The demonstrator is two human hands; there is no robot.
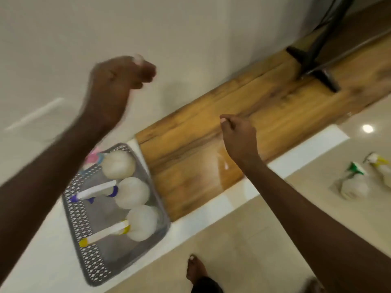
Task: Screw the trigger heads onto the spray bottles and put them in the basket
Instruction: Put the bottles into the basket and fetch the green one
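Head view: I'm seeing the grey basket (84, 218) at 7 o'clock, sitting on the white ledge (232, 197) against the wall. Three assembled bottles are lying in it: the blue-trigger bottle (131, 192) in the middle, the yellow-trigger bottle (140, 223) nearest me, and a third bottle (118, 164) at the far end with what looks like a pink-and-blue head, too blurred to confirm.

I'm judging the job as over halfway: two more bottles are standing on the tiled floor (243, 250) at 3 o'clock, green-trigger bottle (353, 182) and a second yellow-headed bottle (378, 166), heads apparently on, not yet binned.

A wood panel (222, 149) is running diagonally toward 1 o'clock, with a black stand foot (317, 68) on it.

I'm holding nothing: left hand (118, 81) at 11 o'clock is curled loosely, blurred; right hand (239, 136) near centre is in a loose fist.
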